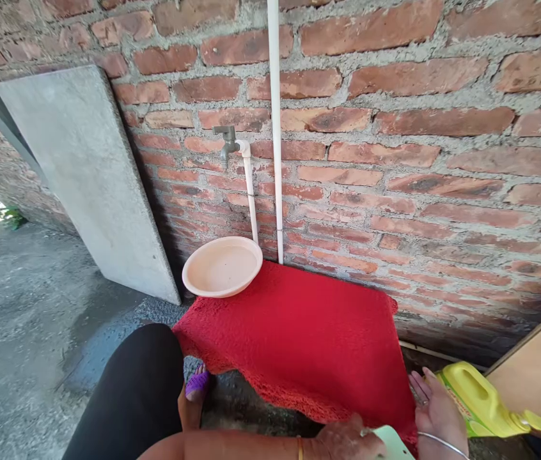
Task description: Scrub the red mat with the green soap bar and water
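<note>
At the bottom edge, my left hand (347, 439) reaches across to the right, its fingers closed on a pale green flat thing (392, 441) with a rounded corner. The lower part of that thing is cut off by the frame, so its kind does not show. My right hand (439, 409) is palm up with fingers apart, beside the right edge of the red cloth (318, 338). Just right of it a yellow bottle (484, 396) with a handle lies tilted, its spout pointing right. Whether the hand touches the bottle is unclear.
A pale pink basin (225, 268) rests on the cloth-covered surface's far left corner, below a grey tap (227, 144). A white pipe (275, 128) runs down the brick wall (395, 153). A grey slab (83, 172) leans at left; a tan panel (539, 377) stands at right.
</note>
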### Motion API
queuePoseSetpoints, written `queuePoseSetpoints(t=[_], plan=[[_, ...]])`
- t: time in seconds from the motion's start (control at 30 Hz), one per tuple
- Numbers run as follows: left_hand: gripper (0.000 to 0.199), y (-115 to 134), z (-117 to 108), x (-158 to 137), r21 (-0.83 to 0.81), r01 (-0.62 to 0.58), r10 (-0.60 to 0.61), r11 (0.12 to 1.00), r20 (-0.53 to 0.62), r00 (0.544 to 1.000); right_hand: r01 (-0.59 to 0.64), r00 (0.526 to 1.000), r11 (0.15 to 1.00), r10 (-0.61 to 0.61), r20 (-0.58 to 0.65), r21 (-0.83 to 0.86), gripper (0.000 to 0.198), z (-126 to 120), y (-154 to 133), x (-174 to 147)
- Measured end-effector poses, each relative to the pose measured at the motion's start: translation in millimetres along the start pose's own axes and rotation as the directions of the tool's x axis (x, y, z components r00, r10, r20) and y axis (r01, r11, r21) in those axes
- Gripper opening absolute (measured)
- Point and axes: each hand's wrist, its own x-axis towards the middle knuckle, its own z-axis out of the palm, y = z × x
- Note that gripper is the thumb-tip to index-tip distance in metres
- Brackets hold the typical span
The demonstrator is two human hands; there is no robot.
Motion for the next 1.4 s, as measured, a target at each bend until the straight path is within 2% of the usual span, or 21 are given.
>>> queuePoseSetpoints(t=[0.07, 0.1, 0.17, 0.2, 0.27, 0.33, 0.4, 0.5, 0.57, 0.6, 0.7, 0.77, 0.83, 0.9, 0.97, 1.03, 1.1, 1.2, 1.27, 1.33, 1.4], plan=[[0.065, -9, -15, -17, -0.03, -0.002, -0.001, 1.0, -0.078, 0.997, 0.149, 0.988, 0.973, -0.155, -0.017, -0.176, 0.064, 3, -8, -15], [0.068, -15, -27, -30, -0.036, 0.011, -0.015, 0.999, -0.132, 0.991, 0.256, 0.966, 0.928, -0.256, 0.036, -0.271, 0.069, 5, -13, -25], [0.069, -28, -54, -60, -0.008, 0.043, -0.044, 0.999, -0.229, 0.972, 0.453, 0.886, 0.809, -0.36, 0.293, -0.375, 0.072, 14, -23, -51], [0.066, -35, -69, -74, 0.027, 0.044, -0.036, 0.999, -0.248, 0.968, 0.525, 0.819, 0.77, -0.342, 0.461, -0.363, 0.069, 19, -27, -66], [0.059, -47, -94, -98, 0.115, 0.016, 0.012, 0.993, -0.236, 0.972, 0.608, 0.624, 0.741, -0.226, 0.748, -0.284, 0.062, 33, -32, -97], [0.056, -58, -112, -114, 0.182, -0.023, 0.059, 0.983, -0.197, 0.979, 0.652, 0.416, 0.725, -0.096, 0.904, -0.223, 0.058, 48, -34, -125], [0.055, -67, -122, -124, 0.204, -0.047, 0.085, 0.978, -0.182, 0.98, 0.67, 0.265, 0.716, 0.017, 0.964, -0.197, 0.064, 62, -32, -149], [0.052, -78, -128, -130, 0.175, -0.083, 0.116, 0.981, -0.189, 0.975, 0.662, 0.097, 0.723, 0.18, 0.979, -0.199, 0.068, 79, -24, -174], [0.052, -86, -128, -132, 0.142, -0.094, 0.121, 0.985, -0.193, 0.974, 0.683, 0.03, 0.706, 0.233, 0.972, -0.19, 0.062, 88, -17, -185], [0.053, -90, -127, -132, 0.123, -0.096, 0.119, 0.988, -0.192, 0.974, 0.7, 0.019, 0.689, 0.243, 0.97, -0.186, 0.059, 91, -13, -189], [0.054, -101, -129, -132, 0.054, -0.114, 0.122, 0.992, -0.177, 0.977, 0.757, 0.036, 0.625, 0.25, 0.968, -0.189, 0.051, 99, 0, -197], [0.051, -110, -133, -136, 0.008, -0.156, 0.155, 0.988, -0.172, 0.973, 0.796, 0.099, 0.565, 0.235, 0.967, -0.218, 0.041, 103, 9, -199], [0.045, -124, -139, -143, -0.005, -0.193, 0.185, 0.981, -0.255, 0.949, 0.808, 0.228, 0.515, 0.172, 0.958, -0.285, 0.037, 108, 20, -198], [0.041, -145, -145, -150, 0.042, -0.134, 0.139, 0.99, -0.427, 0.893, 0.779, 0.393, 0.516, 0.042, 0.919, -0.356, 0.044, 115, 30, -197], [0.043, -173, -146, -156, 0.122, 0.053, 0.028, 0.991, -0.582, 0.813, 0.751, 0.526, 0.521, -0.098, 0.845, -0.407, 0.057, 125, 43, -198], [0.046, -205, -143, -158, 0.205, 0.237, -0.05, 0.95, -0.648, 0.76, 0.749, 0.606, 0.463, -0.189, 0.773, -0.474, 0.061, 137, 56, -207], [0.047, -233, -136, -156, 0.281, 0.318, -0.057, 0.906, -0.661, 0.748, 0.777, 0.616, 0.329, -0.225, 0.755, -0.537, 0.059, 152, 71, -225], [0.049, -261, -125, -153, 0.357, 0.32, 0.004, 0.877, -0.672, 0.741, 0.831, 0.554, 0.104, -0.25, 0.794, -0.546, 0.053, 179, 92, -261], [0.051, -270, -120, -151, 0.39, 0.31, 0.042, 0.867, -0.676, 0.735, 0.845, 0.519, -0.006, -0.234, 0.822, -0.535, 0.052, 194, 103, -278], [0.052, -274, -117, -149, 0.413, 0.298, 0.069, 0.861, -0.675, 0.734, 0.835, 0.522, -0.069, -0.218, 0.825, -0.546, 0.055, 201, 108, -283], [0.051, -277, -114, -147, 0.423, 0.283, 0.101, 0.861, -0.686, 0.721, 0.811, 0.548, -0.077, -0.245, 0.8, -0.58, 0.055, 195, 108, -270]])
